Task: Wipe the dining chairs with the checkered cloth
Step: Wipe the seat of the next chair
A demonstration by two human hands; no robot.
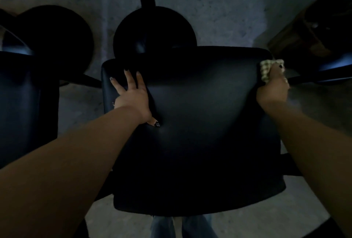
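Observation:
A black padded dining chair (200, 123) fills the middle of the view, seen from above. My left hand (133, 98) lies flat on its left part, fingers spread and straight, thumb pointing back toward me. My right hand (272, 87) is at the chair's far right corner and grips the bunched checkered cloth (266, 68), which is pale green and white. The cloth presses against that corner's edge.
Another black chair (24, 100) stands at the left, and part of a third (331, 66) at the right. Two round black table bases (154, 32) (55, 34) sit on the grey concrete floor (228, 9) beyond. My jeans (181, 226) show below the chair.

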